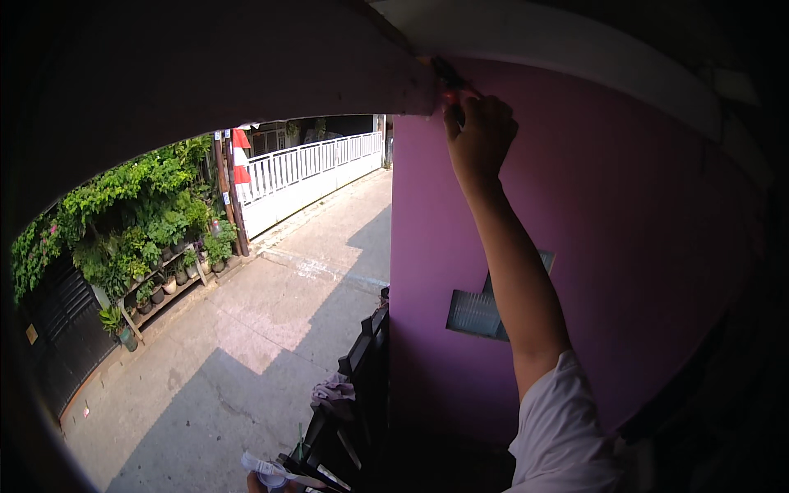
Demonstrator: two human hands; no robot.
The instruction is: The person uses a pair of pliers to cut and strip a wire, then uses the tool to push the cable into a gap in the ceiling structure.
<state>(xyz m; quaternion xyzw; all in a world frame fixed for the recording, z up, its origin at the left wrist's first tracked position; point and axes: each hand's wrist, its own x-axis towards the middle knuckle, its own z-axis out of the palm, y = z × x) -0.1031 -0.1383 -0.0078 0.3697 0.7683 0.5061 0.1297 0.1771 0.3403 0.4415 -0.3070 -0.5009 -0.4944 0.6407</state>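
Observation:
My right arm stretches up along the purple wall, with the right hand (485, 138) closed around the red-and-black handles of what look like pliers (450, 80). Their dark head touches or nearly touches the corner where the dark beam (353, 86) meets the wall; shade hides what is between the jaws. Low in the picture, only a bit of my left hand (256, 485) shows, around a white plastic object (265, 468) with a rounded part and a strip running off to the right. Its kind is unclear.
The purple wall (625, 246) fills the right side and has a glass-block window (477, 314). Below stands a black fence (362, 353) with a cloth (333, 389) on it. Outside lie a paved street (238, 329), a white gate (316, 164) and potted plants (168, 283).

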